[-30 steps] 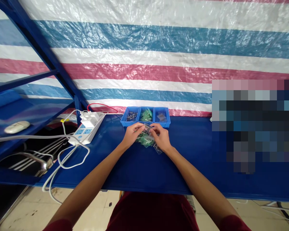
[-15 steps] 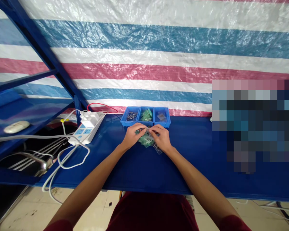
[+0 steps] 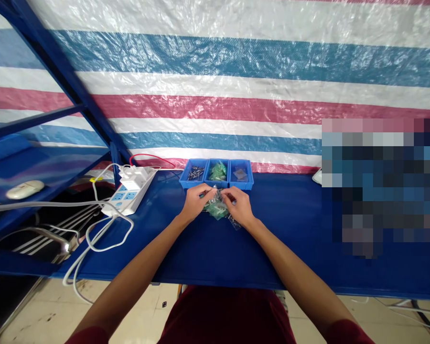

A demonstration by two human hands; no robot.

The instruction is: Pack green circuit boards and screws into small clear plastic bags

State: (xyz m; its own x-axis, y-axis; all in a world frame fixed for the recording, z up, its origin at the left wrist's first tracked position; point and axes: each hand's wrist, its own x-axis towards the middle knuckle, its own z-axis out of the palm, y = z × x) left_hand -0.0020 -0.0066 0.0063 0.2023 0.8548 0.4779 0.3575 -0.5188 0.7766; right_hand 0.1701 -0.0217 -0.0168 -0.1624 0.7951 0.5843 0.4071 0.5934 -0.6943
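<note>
Between my two hands is a small clear plastic bag, held up over the table. My left hand pinches its left side between thumb and fingers. My right hand is closed at the bag's right side, fingertips together on its edge. Below the hands lies a heap of green-tinted plastic packets, partly covered by them. Another clear packet with dark slender pieces lies under my right hand. What the held bag contains is too small to make out.
Behind my hands stand three joined blue bins: one with metal screw-like pieces, one with green packets, one with flat clear packets. A white power strip with loose cables lies left. A pixelated area covers the right.
The clear bag now shows more between my hands, raised and spread open wider. My fingertips have moved slightly apart.
</note>
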